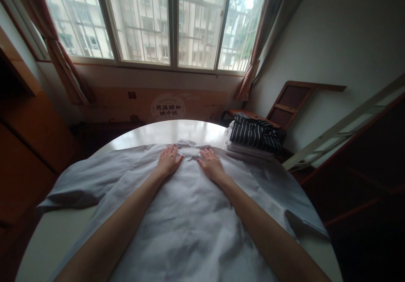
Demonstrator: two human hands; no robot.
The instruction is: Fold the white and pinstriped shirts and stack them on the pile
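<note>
Shirt [190,214] flat on table [171,131], left hand [168,161] and right hand [211,164] palm-down near collar [191,150].

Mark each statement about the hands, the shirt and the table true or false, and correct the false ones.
1. Both hands lie flat on the pale shirt. True: left hand, right hand.
2. The hands rest near the collar. True.
3. The striped garment lies under the left hand. False: it sits on a folded pile at the table's far right.
4. The right hand grips a sleeve. False: it lies open, fingers spread.
</note>
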